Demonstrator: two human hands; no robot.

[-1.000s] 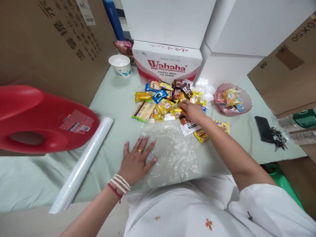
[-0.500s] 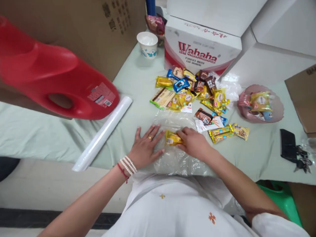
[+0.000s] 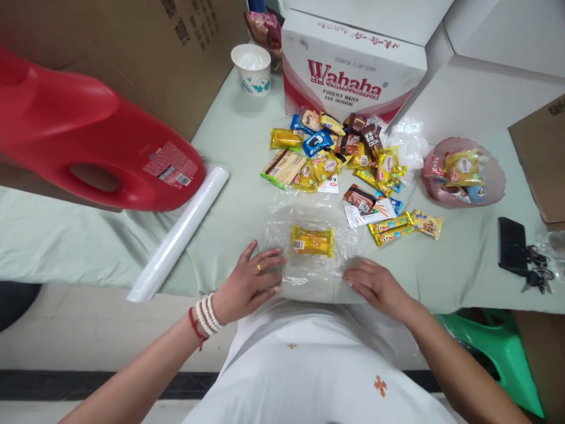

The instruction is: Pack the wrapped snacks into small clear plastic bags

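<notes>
A yellow snack packet [image 3: 312,241] lies on a sheet of clear plastic wrap [image 3: 309,277] spread on the pale green table cover [image 3: 229,176]. My left hand [image 3: 247,285], with a ring and bead bracelets, rests on the sheet's near left edge, fingers spread flat. My right hand [image 3: 375,285] lies on the near right edge, fingers stretched toward the sheet. Neither hand holds the packet. A heap of wrapped snacks [image 3: 335,159] sits beyond the sheet.
A roll of plastic wrap [image 3: 179,235] lies left, beside a big red jug [image 3: 88,141]. A Wahaha carton [image 3: 353,65] and paper cup [image 3: 251,68] stand behind. A pink bowl of snacks [image 3: 494,188], a phone [image 3: 511,242] and keys [image 3: 536,274] are right; green stool [image 3: 498,353] below.
My right hand picked a yellow packet from the heap, set it on the plastic sheet and let go. Both hands drew back to the sheet's near edge.
</notes>
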